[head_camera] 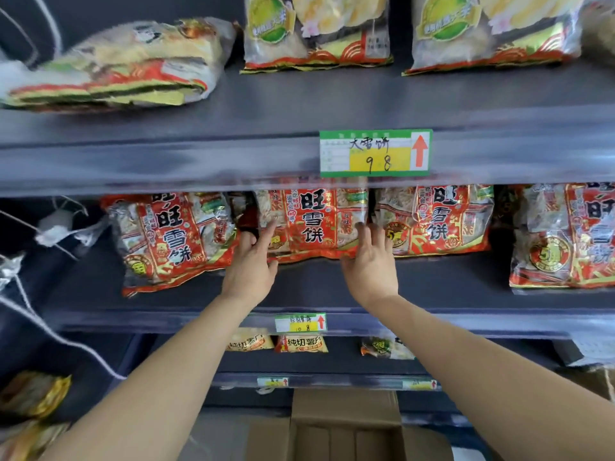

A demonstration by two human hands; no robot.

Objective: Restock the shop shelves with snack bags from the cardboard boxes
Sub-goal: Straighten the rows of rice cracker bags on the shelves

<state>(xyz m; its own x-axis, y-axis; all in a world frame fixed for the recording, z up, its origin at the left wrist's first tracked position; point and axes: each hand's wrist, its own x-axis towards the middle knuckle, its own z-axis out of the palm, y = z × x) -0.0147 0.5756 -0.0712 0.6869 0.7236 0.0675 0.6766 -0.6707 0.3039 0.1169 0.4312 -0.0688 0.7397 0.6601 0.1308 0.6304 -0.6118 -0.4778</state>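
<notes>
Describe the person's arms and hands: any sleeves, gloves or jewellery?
Both forearms are bare, no sleeve in view. The left hand and right hand wear no gloves; no watch, ring or wristband shows.

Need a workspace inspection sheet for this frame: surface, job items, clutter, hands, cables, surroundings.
Surface: dark middle shelf, bare strip in front of the bags.
Job's things: centre red bag upright at the shelf back; three other red bags alongside it, the leftmost tilted; cardboard box below the shelves.
Clutter: crumpled white plastic at left; gold packets bottom left.
Grippers: left hand at the centre red bag's left edge, grip unclear; right hand with straight fingers on its right edge.
Cables: white cord running down the left side.
Surroundings: yellow-green bags on the upper shelf; handwritten price tag; small bags on the lower shelf.
</notes>
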